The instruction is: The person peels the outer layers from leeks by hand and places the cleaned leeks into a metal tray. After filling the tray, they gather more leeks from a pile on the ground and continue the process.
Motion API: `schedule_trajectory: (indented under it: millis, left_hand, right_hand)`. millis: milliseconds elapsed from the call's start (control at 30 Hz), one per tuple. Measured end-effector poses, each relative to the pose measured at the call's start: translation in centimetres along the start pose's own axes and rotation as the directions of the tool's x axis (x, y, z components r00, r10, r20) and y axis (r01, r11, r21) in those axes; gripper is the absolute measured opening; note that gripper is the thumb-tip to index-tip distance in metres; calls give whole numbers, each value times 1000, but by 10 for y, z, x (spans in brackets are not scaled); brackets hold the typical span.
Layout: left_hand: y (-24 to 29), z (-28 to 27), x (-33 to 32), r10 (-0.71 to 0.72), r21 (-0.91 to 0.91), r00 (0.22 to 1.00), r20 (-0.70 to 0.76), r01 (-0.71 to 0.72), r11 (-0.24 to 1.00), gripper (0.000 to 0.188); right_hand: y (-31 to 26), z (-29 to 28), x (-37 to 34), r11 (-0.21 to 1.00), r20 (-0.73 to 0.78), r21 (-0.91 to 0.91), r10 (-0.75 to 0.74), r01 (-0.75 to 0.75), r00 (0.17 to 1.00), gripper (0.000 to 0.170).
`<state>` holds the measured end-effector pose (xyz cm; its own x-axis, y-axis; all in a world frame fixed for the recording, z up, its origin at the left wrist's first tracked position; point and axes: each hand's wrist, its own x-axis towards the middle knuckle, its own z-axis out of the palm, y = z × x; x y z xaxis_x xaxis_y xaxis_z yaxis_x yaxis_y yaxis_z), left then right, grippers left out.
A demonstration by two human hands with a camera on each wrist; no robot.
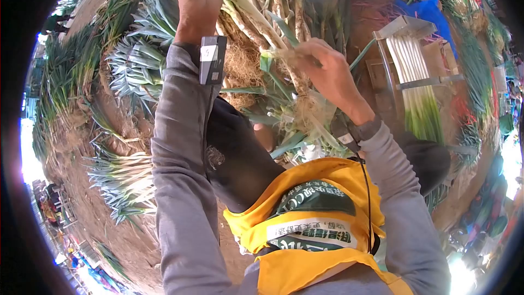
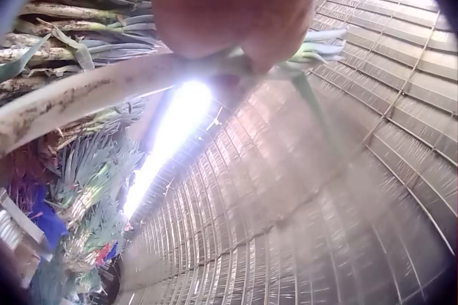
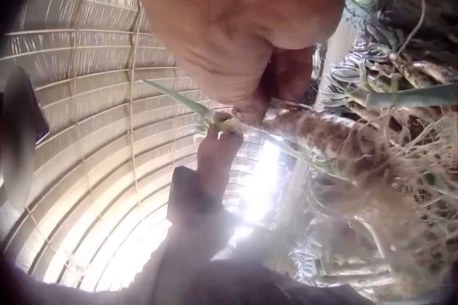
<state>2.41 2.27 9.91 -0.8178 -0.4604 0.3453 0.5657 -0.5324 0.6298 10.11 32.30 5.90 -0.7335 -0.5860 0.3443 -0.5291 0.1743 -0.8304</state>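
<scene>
Held leek: the long leek [image 1: 244, 1] slants between the two hands above the pile, its green end up at the left hand and its pale stem running down to the right fingers.
Left hand: the hand [image 1: 197, 5] is at the top edge of the head view, its fingers curled round the leek's green upper part; the left wrist view shows the stem passing directly under them, leaves sticking out beyond.
Right hand: the hand [image 1: 332, 74] has thumb and fingers nearly together, pinching at the lower stem; blur hides whether they grip the stem itself or only its outer layer.
Root end: in the right wrist view a soil-covered stalk runs on from the right fingers to a tangle of roots [image 3: 422, 194].
Pile: unpeeled leeks [image 1: 281, 5], with dirty stems and thick roots, lie just beyond and below the held one.
Rack: a metal rack [image 1: 428, 82] stands to the right, carrying a bundle of clean white leeks [image 1: 415, 63] across its bar, green ends past its near edge.
Ground: on the brown ground [image 1: 139, 251], another bundle [image 1: 128, 180] lies on the left side; a blue sheet [image 1: 431, 13] shows past the rack's far corner.
Clothing: grey sleeves, a printed yellow apron [image 1: 305, 186].
Overhead: a curved, ribbed roof [image 2: 401, 105].
</scene>
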Motion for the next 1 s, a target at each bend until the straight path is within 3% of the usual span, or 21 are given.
schedule_trajectory:
  millis: [33, 67, 133, 233, 267, 300, 367, 400, 467, 533, 567, 600, 633, 667, 700, 767, 800, 833, 967, 1000]
  left_hand:
    - [0, -10, 5, 16, -10, 999, -32, -17, 1000, 16]
    - [7, -3, -1, -74, 0, 985, -156, 75, 997, 15]
    - [6, -9, 0, -60, 12, 986, -153, 62, 998, 15]
    - [1, -3, -2, -74, 8, 984, -165, 77, 997, 16]
    - [-1, -4, 0, -70, -1, 983, -169, 71, 997, 17]
    - [-1, -7, 3, -65, -7, 982, -175, 64, 998, 18]
    - [3, -8, 6, -40, -12, 980, -195, 39, 999, 18]
    - [9, -5, 7, -10, 24, 971, -238, 17, 1000, 18]
    - [12, -16, 11, 20, 57, 961, -275, -4, 998, 17]
    - [18, -16, 10, 113, 221, 965, -238, -60, 973, 24]
    - [22, -24, 12, 141, 309, 973, -181, -80, 948, 31]
    - [29, -27, 2, 263, 737, 962, 79, -234, 634, 29]
    - [40, -26, -10, 241, 913, 905, 352, -388, 125, 28]
    - [38, -8, -12, 191, 704, 981, 40, -163, 692, 25]
    - [32, 1, -11, 122, 278, 985, -123, -84, 957, 24]
    - [17, 10, -12, 76, 156, 989, -130, -55, 986, 34]
    - [11, 14, -12, 60, 116, 992, -108, -48, 992, 33]
    - [7, 24, -17, 28, 63, 993, -111, -21, 998, 38]
    - [-7, 50, -31, -49, -32, 999, -23, 48, 998, 43]
    - [-10, 57, -36, -74, -40, 996, -39, 73, 997, 44]
  right_hand:
    - [-1, 0, -4, 992, 3, -24, -124, 124, 992, 17]
    - [3, -3, -8, 991, 6, -17, -129, 129, 992, 17]
    - [15, -6, -20, 972, 36, 223, 72, -79, 997, 15]
    - [5, -15, -14, 930, -11, 360, 90, -80, 996, 17]
    - [4, -23, -14, 950, 88, 292, 89, -111, 992, 16]
    - [1, -27, -17, 950, 88, 292, 89, -111, 992, 16]
    - [-9, -28, -31, 907, 359, 178, 300, -381, 884, 14]
    - [-2, -24, -45, 992, 295, -21, 123, -123, 947, 14]
    - [30, -11, -88, 986, 311, -74, 164, -148, 936, 14]
    - [93, 4, -159, 836, 460, -536, 406, -118, 790, 13]
    - [111, 2, -188, 775, 563, -624, 538, -105, 627, 17]
    - [133, 0, -215, 796, 567, -583, 540, -160, 622, 21]
    - [125, -6, -205, 806, 559, -536, 561, -250, 611, 26]
    - [116, -8, -188, 830, 460, -486, 508, -272, 728, 28]
    - [101, -12, -167, 851, 336, -435, 456, -294, 824, 29]
    - [60, -24, -106, 897, 102, -374, 291, -234, 951, 26]
    - [44, -28, -77, 936, 48, -291, 224, -201, 973, 23]
    - [30, -32, -51, 964, -15, -209, 165, -164, 986, 21]
    - [-15, -29, 37, 960, -180, -255, -162, 113, 970, 22]
    - [-22, -24, 51, 960, -187, -259, -158, 106, 970, 22]
